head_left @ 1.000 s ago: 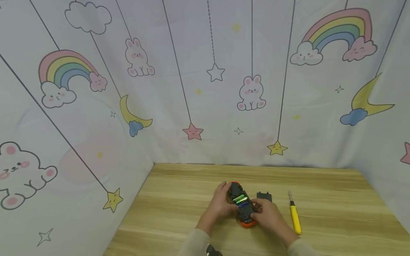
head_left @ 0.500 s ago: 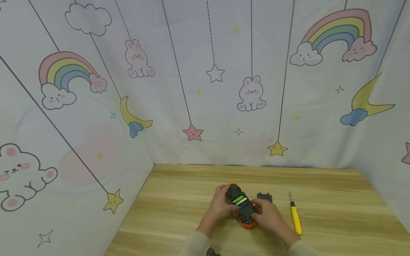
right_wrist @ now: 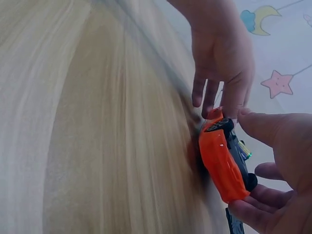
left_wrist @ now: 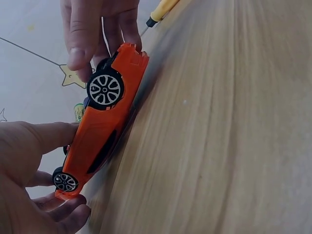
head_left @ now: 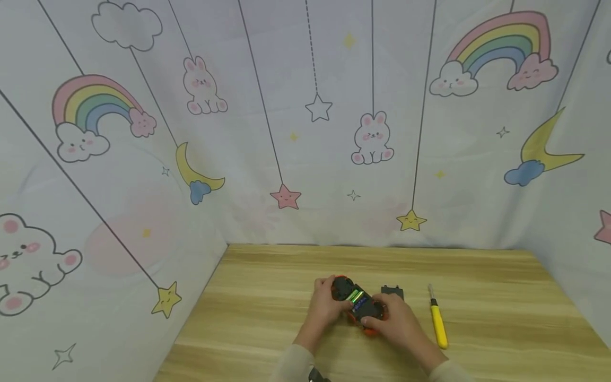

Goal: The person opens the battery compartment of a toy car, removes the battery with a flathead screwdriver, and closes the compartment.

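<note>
An orange toy car (head_left: pixel 366 309) lies belly up between both hands, its dark underside facing the head camera. In its uncovered battery compartment sit green and blue batteries (head_left: pixel 355 296). My left hand (head_left: pixel 326 305) grips the far end and left side, its thumb by the batteries. The right hand (head_left: pixel 395 317) holds the near end, thumb on the underside and fingers along the right side. From the left wrist, the car's orange flank (left_wrist: pixel 100 129) and two spoked wheels show close over the table. A battery end (right_wrist: pixel 244 150) sticks up from the underside in the right wrist view.
Just beyond the right hand lies a dark battery cover (head_left: pixel 392 291) on the wooden table (head_left: pixel 267 297). Farther right is a screwdriver (head_left: pixel 439 324) with a yellow handle. A patterned cloth backdrop (head_left: pixel 329 159) encloses the table's back and sides.
The toy car has turned slightly counterclockwise, its far end swinging left. Both hands moved with it, and the right thumb has slid left across the underside. Cover and screwdriver stay put.
</note>
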Motion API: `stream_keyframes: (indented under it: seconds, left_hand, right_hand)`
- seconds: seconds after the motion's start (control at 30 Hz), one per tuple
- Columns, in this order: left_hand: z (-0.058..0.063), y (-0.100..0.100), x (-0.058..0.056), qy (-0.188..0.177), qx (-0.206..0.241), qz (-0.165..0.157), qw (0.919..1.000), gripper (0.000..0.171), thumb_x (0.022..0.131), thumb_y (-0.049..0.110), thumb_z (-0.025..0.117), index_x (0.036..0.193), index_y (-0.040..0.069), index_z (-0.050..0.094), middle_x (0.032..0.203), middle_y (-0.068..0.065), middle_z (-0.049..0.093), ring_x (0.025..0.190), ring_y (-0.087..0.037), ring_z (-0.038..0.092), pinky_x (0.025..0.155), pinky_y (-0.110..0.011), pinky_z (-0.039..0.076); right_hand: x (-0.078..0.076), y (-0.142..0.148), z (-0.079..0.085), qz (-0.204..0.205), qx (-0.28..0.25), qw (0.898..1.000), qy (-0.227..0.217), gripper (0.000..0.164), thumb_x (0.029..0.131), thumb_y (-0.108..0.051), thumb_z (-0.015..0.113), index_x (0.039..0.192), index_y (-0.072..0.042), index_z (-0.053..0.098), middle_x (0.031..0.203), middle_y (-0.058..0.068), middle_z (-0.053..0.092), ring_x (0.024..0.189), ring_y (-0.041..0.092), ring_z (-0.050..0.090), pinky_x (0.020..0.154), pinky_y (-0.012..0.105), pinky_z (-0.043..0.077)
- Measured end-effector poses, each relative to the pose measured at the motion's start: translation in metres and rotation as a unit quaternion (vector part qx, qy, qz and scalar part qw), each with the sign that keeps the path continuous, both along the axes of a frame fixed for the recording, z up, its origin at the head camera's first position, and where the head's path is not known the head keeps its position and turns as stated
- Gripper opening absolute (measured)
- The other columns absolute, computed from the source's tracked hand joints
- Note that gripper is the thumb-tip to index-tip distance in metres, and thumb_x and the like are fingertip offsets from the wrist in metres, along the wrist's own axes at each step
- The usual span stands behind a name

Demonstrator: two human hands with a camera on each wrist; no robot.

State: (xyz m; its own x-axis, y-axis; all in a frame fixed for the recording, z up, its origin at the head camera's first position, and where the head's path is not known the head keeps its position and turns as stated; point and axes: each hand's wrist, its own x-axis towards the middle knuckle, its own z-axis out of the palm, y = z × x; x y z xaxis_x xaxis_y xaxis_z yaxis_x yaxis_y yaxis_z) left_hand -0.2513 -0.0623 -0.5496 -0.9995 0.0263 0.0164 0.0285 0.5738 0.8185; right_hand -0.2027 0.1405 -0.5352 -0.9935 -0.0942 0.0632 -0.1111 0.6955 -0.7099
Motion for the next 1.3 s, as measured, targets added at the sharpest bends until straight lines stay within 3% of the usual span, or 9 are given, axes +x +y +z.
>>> stream_keyframes:
  seconds: [0.23,0.57,0.7,0.93,1.17,1.3]
  left_hand:
    - [0.001,-0.001,0.0,-0.005,-0.016,0.007,0.9998,0.091,0.076,0.026,0.093,0.151,0.004,0.047,0.14,-0.019,0.044,0.124,-0.042,0.057,0.103,-0.058,0.05]
    - [0.003,-0.003,0.002,0.007,-0.045,0.004,0.9989,0.094,0.071,0.033,0.095,0.148,0.003,0.051,0.128,-0.017,0.045,0.11,-0.032,0.059,0.097,-0.052,0.054]
    - [0.003,-0.005,0.003,0.013,-0.057,-0.001,0.9983,0.095,0.07,0.038,0.095,0.148,0.005,0.051,0.13,-0.016,0.045,0.113,-0.031,0.053,0.097,-0.052,0.052]
    - [0.002,-0.007,0.002,0.063,-0.105,-0.046,0.9914,0.09,0.073,0.041,0.093,0.15,0.016,0.053,0.158,-0.013,0.038,0.143,-0.037,0.038,0.109,-0.058,0.044]
    - [0.0,-0.011,-0.003,0.103,-0.12,-0.11,0.9813,0.078,0.078,0.04,0.089,0.145,0.016,0.058,0.149,-0.007,0.049,0.136,-0.031,0.044,0.108,-0.052,0.046]
    - [0.0,-0.014,-0.006,0.109,-0.128,-0.13,0.9772,0.077,0.078,0.045,0.088,0.144,0.015,0.06,0.143,-0.005,0.052,0.129,-0.028,0.046,0.105,-0.049,0.048]
  right_hand:
    - [0.001,-0.005,-0.002,-0.006,0.022,1.0,-0.01,0.076,0.073,-0.046,0.091,0.131,-0.005,0.065,0.121,0.01,0.061,0.109,0.025,0.062,0.097,0.052,0.053]
    - [0.0,-0.007,-0.005,-0.001,0.058,0.998,-0.007,0.078,0.073,-0.045,0.091,0.133,-0.004,0.064,0.122,0.011,0.059,0.107,0.025,0.062,0.094,0.05,0.054]
    - [0.001,-0.008,-0.003,-0.002,0.062,0.998,-0.008,0.076,0.074,-0.042,0.091,0.133,-0.003,0.064,0.122,0.012,0.059,0.107,0.025,0.062,0.093,0.05,0.054]
    - [0.0,-0.009,0.0,-0.007,0.073,0.997,-0.015,0.075,0.074,-0.041,0.09,0.133,-0.003,0.064,0.122,0.012,0.06,0.105,0.025,0.062,0.092,0.05,0.054]
    - [-0.001,-0.008,0.0,-0.007,0.069,0.997,-0.025,0.074,0.075,-0.043,0.09,0.132,-0.004,0.064,0.122,0.011,0.06,0.105,0.025,0.061,0.091,0.051,0.053]
    - [-0.002,-0.007,0.002,-0.004,0.063,0.998,-0.027,0.073,0.075,-0.041,0.09,0.132,-0.004,0.065,0.123,0.011,0.06,0.106,0.026,0.062,0.092,0.052,0.053]
